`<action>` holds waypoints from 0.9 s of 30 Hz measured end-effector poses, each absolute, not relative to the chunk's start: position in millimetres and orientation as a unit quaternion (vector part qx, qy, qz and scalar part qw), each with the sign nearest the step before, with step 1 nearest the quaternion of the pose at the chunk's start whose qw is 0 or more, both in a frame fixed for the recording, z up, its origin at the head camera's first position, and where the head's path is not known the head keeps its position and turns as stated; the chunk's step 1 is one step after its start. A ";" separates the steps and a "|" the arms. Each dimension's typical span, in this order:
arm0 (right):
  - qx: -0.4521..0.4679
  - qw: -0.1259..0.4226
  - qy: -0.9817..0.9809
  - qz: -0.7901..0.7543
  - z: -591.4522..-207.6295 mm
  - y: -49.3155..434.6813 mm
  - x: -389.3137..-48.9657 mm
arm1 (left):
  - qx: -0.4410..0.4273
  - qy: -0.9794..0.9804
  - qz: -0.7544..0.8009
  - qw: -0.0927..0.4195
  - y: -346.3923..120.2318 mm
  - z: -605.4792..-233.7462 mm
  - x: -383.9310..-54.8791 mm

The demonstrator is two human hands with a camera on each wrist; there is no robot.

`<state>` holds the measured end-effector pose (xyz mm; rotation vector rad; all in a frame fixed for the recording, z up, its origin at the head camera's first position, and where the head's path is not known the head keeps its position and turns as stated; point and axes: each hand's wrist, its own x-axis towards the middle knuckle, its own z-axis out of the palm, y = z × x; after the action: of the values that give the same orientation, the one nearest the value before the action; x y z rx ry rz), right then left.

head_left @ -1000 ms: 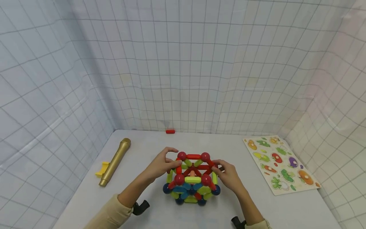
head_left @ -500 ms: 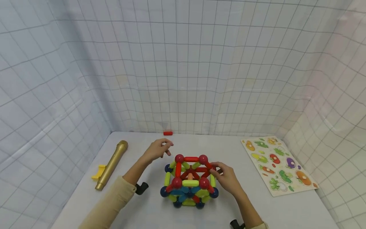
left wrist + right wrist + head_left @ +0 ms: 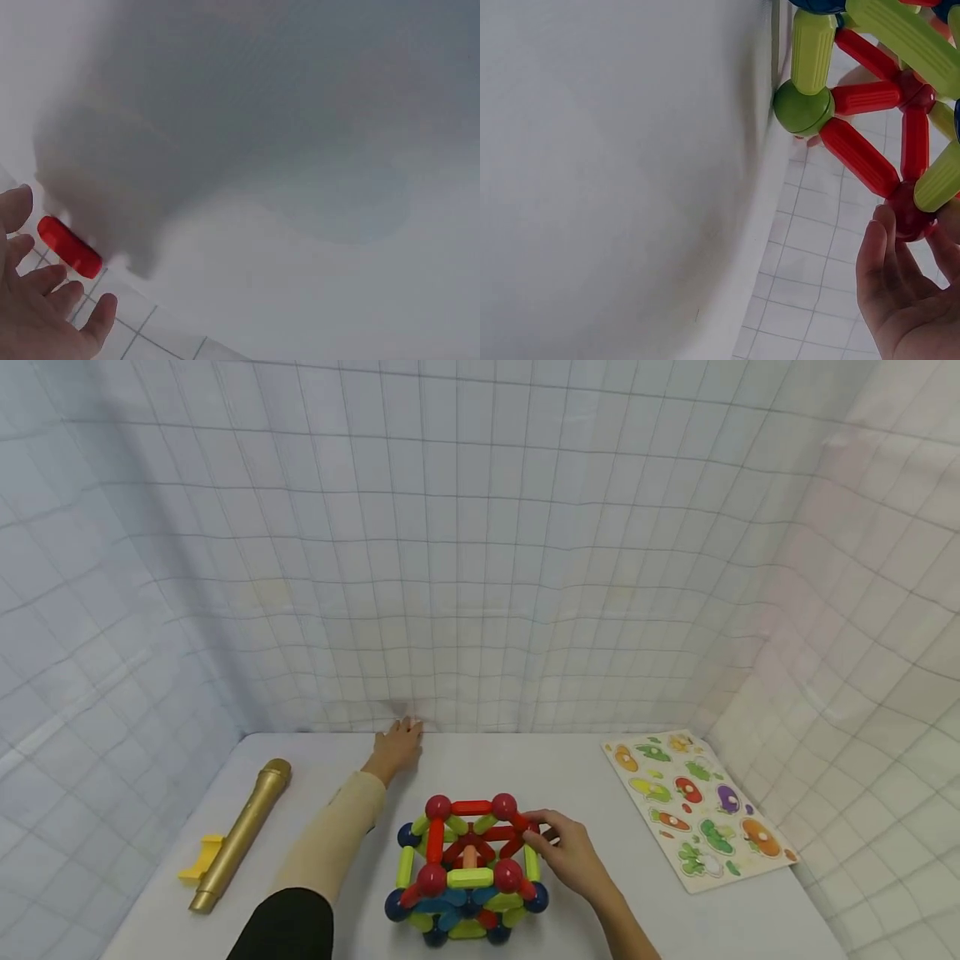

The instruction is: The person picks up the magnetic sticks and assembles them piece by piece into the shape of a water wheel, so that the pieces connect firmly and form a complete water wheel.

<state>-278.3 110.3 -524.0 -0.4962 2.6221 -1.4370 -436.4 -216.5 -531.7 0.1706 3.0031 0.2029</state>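
My left hand (image 3: 397, 747) reaches to the back edge of the table, fingers spread. In the left wrist view, a short red magnetic rod (image 3: 70, 247) lies just beyond those fingers (image 3: 46, 279); in the head view the hand covers it. A cage-like structure of magnetic rods and balls (image 3: 470, 878) in red, lime, blue and navy stands at the front middle of the table. At its right side my right hand (image 3: 568, 857) pinches a dark red ball (image 3: 910, 212) at a corner where red and lime rods meet.
On the left lies a gold microphone (image 3: 242, 837), with a yellow plastic piece (image 3: 202, 858) beside it. A vegetable puzzle board (image 3: 705, 810) lies at the right. A grid-patterned white curtain (image 3: 480, 610) rises behind the table (image 3: 570, 777).
My left hand has let go of the structure's upper left and moved away to the back edge, over the red rod. My right hand keeps its hold. The head view has shifted.
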 end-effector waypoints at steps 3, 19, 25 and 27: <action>-0.163 0.053 0.865 -0.472 -523.9 109.1 -275.0 | 0.077 0.995 0.029 0.048 -221.1 -533.2 -431.8; -0.167 0.021 0.867 -0.469 -516.6 111.0 -277.5 | 0.089 0.926 0.365 -0.039 -182.8 -423.5 -360.7; -0.167 0.029 0.864 -0.475 -517.2 110.8 -275.7 | 0.175 0.911 0.372 0.037 -141.3 -388.7 -284.6; -0.168 0.028 0.861 -0.479 -517.7 111.1 -274.7 | 0.195 0.908 0.366 0.056 -129.8 -385.6 -269.5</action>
<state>-274.7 111.1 -517.7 -0.5175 2.6585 -1.4781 -269.5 -129.8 -385.6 0.5923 2.7553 1.1120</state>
